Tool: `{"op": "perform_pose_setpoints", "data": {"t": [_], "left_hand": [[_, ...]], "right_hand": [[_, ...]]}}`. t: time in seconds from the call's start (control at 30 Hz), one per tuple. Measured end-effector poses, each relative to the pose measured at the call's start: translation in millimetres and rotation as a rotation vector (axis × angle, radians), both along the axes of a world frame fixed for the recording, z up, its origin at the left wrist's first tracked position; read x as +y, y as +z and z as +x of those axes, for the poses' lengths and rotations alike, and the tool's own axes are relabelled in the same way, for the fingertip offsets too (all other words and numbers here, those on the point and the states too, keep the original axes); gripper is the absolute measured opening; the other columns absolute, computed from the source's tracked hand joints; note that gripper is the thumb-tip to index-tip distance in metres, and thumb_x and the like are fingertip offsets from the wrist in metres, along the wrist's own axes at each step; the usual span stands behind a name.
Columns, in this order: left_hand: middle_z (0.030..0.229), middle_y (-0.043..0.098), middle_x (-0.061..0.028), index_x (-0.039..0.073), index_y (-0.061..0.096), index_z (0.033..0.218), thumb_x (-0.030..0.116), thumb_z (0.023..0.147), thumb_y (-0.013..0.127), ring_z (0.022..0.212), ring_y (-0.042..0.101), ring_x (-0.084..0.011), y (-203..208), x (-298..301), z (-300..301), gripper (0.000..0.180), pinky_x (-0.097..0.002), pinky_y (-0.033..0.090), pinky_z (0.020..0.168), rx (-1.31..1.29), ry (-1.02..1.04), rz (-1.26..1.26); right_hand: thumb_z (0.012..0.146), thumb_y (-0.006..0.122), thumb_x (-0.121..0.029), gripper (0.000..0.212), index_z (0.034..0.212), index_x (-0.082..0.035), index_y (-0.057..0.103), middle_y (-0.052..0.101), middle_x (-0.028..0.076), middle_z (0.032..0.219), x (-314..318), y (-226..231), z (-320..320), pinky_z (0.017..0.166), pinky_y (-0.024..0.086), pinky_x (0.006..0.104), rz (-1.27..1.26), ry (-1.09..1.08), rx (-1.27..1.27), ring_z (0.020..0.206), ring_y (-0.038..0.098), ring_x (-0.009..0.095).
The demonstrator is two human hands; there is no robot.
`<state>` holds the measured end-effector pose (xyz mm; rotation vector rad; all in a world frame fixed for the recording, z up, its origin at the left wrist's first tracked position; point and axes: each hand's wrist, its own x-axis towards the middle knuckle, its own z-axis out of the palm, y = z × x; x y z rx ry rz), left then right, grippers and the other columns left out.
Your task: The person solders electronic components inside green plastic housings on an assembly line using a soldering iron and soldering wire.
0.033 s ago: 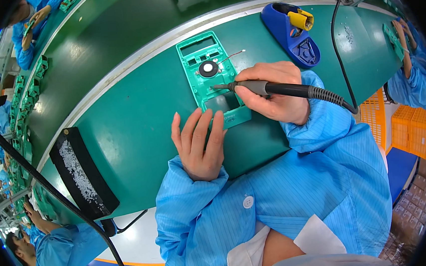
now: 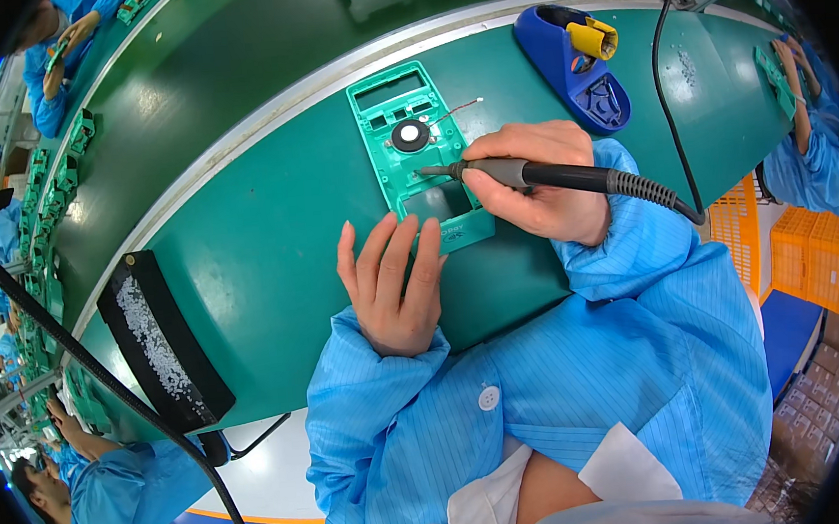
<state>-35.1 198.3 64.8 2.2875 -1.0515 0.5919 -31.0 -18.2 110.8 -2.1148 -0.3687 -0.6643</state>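
Observation:
A green plastic housing [image 2: 396, 190] lies flat on the green mat, its inner side up. A round black speaker [image 2: 411, 136] with a white centre is set in it, and a thin twisted wire [image 2: 455, 110] runs off toward the upper right. My right hand [image 2: 543, 181] is closed around a soldering iron [image 2: 503, 172]; the iron's tip reaches into the housing below the speaker. With its fingers stretched out, my left hand [image 2: 393, 282] rests at the housing's lower left edge, the fingertips touching or very near it.
A blue soldering iron stand [image 2: 572, 68] with a yellow part is at the far right. A black tray [image 2: 167, 341] of small white pieces lies on the left. Black cables cross both sides. Beyond the metal rail runs a dark green belt [image 2: 255, 53]. Co-workers in blue sit left and right.

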Motion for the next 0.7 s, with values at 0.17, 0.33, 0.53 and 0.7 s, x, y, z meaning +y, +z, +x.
{"op": "perform_pose_setpoints", "data": {"t": [0.17,0.33,0.53,0.7], "left_hand": [[0.117,0.063,-0.0095,0.006,0.067,0.117,0.011,0.078,0.075,0.113,0.059,-0.0287,0,0,-1,0.041,-0.0543,0.037,0.106,0.009,0.004,-0.003],[0.117,0.063,-0.0095,0.006,0.067,0.118,0.01,0.077,0.075,0.113,0.059,-0.0289,1,0,0,0.041,-0.0545,0.037,0.106,0.013,-0.002,-0.005],[0.116,0.063,-0.0097,0.006,0.067,0.116,0.01,0.077,0.076,0.113,0.059,-0.0293,1,1,-1,0.04,-0.0547,0.038,0.106,0.035,0.006,-0.007],[0.116,0.063,-0.0098,0.005,0.067,0.116,0.01,0.076,0.076,0.113,0.059,-0.0296,2,0,0,0.041,-0.0545,0.039,0.105,0.03,-0.001,-0.017]], "right_hand": [[0.076,0.074,-0.008,0.012,0.084,-0.001,0.069,0.066,0.01,0.067,-1,2,-1,0.046,0.047,0.0295,-0.018,0.012,0.011,0.051,0.062,0.021],[0.077,0.074,-0.007,0.013,0.087,0.0,0.069,0.067,0.01,0.068,-2,1,-1,0.048,0.048,0.0296,-0.032,0.023,0.03,0.054,0.064,0.021],[0.074,0.075,-0.008,0.013,0.083,-0.002,0.069,0.065,0.01,0.066,-7,11,-3,0.045,0.046,0.0291,0.019,-0.018,-0.013,0.048,0.059,0.02],[0.073,0.075,-0.008,0.012,0.081,-0.001,0.068,0.064,0.01,0.065,-9,10,-4,0.045,0.045,0.0291,-0.012,-0.019,-0.015,0.048,0.059,0.019]]}}
